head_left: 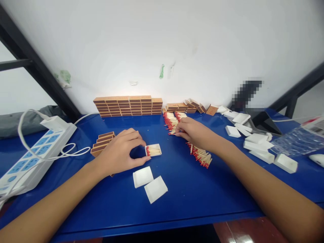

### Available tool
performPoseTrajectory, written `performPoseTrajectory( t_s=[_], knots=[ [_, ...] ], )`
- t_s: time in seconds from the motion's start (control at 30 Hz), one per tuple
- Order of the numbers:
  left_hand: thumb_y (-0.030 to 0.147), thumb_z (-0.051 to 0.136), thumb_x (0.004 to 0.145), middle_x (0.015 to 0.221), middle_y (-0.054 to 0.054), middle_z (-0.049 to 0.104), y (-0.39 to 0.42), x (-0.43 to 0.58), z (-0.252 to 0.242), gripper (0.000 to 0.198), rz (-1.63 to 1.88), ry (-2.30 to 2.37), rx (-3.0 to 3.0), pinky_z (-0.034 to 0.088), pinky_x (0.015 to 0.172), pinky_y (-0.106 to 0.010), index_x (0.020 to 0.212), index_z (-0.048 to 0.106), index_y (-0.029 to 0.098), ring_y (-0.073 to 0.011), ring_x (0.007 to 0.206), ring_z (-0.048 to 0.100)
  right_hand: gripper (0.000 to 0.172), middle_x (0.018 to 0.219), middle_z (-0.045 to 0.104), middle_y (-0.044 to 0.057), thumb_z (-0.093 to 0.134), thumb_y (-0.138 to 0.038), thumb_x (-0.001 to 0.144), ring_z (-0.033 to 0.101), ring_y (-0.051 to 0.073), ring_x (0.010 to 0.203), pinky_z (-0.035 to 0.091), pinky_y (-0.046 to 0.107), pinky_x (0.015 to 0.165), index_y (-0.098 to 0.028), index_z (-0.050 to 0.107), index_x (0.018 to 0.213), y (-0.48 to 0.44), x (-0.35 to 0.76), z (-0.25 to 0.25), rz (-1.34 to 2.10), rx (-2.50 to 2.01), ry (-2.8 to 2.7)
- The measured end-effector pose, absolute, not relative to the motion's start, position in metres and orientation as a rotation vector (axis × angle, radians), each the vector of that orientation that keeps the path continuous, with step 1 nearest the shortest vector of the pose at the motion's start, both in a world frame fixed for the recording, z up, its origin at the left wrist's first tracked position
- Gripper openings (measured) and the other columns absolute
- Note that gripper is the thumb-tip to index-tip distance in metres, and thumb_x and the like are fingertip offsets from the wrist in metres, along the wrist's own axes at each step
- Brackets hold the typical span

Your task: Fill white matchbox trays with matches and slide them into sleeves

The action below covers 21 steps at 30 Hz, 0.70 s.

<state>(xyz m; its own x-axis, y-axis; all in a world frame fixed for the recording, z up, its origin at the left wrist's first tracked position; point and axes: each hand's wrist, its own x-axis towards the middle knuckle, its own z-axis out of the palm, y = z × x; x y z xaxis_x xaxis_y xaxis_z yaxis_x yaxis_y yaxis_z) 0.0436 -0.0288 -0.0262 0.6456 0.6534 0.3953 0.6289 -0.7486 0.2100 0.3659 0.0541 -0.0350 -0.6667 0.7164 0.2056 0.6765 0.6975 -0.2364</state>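
A white matchbox tray [157, 150] holds a layer of red-tipped matches. Thumb and index finger of my left hand [124, 148] grip its left end. At the near edge of a heap of matches [170, 120], my right hand [188, 130] is closed in a pinch on matches; its fingers partly cover them. Below the right wrist lies a second spread of matches [202, 157]. Two empty white trays [143, 176] [156, 189] lie in front of the filled one. Several brown matchbox sleeves [102, 141] stand beside and partly behind my left hand.
Stacked matchboxes [126, 106] line the wall, with looser sleeves [193, 104] to their right. Several white trays [258, 145] are scattered at right, near a dark-screened device [265, 122] and clear plastic packaging [298, 140]. A power strip [35, 155] with white cables occupies the left.
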Motion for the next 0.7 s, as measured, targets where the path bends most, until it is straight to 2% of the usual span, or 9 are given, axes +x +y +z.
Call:
performPoseTrajectory(
  t_s=[0.33, 0.53, 0.7],
  knots=[
    [0.042, 0.077, 0.094, 0.101, -0.006, 0.073, -0.029, 0.047, -0.027, 0.025, 0.729, 1.123, 2.801, 0.051, 0.088, -0.043, 0.104, 0.075, 0.02, -0.0245, 0.098, 0.064, 0.016, 0.11, 0.065, 0.011, 0.053, -0.03, 0.108, 0.062, 0.024, 0.099, 0.051, 0.038, 0.087, -0.02, 0.064, 0.101, 0.015, 0.338, -0.019, 0.309, -1.003, -2.6],
    [0.042, 0.075, 0.095, 0.101, -0.006, 0.073, -0.03, 0.048, -0.028, 0.024, 0.736, 1.101, 2.807, 0.051, 0.089, -0.043, 0.105, 0.075, 0.021, -0.0246, 0.1, 0.064, 0.015, 0.104, 0.066, 0.012, 0.055, -0.025, 0.106, 0.061, 0.027, 0.1, 0.05, 0.04, 0.086, -0.019, 0.065, 0.096, 0.024, 0.34, -0.025, 0.154, -1.045, -2.567],
    [0.041, 0.077, 0.094, 0.101, -0.006, 0.073, -0.029, 0.047, -0.028, 0.022, 0.756, 1.108, 2.809, 0.051, 0.09, -0.043, 0.103, 0.074, 0.021, -0.0249, 0.099, 0.064, 0.01, 0.102, 0.067, 0.012, 0.06, -0.02, 0.102, 0.062, 0.026, 0.098, 0.05, 0.038, 0.084, -0.018, 0.066, 0.095, 0.034, 0.342, -0.032, 0.189, -1.102, -2.588]
  ],
)
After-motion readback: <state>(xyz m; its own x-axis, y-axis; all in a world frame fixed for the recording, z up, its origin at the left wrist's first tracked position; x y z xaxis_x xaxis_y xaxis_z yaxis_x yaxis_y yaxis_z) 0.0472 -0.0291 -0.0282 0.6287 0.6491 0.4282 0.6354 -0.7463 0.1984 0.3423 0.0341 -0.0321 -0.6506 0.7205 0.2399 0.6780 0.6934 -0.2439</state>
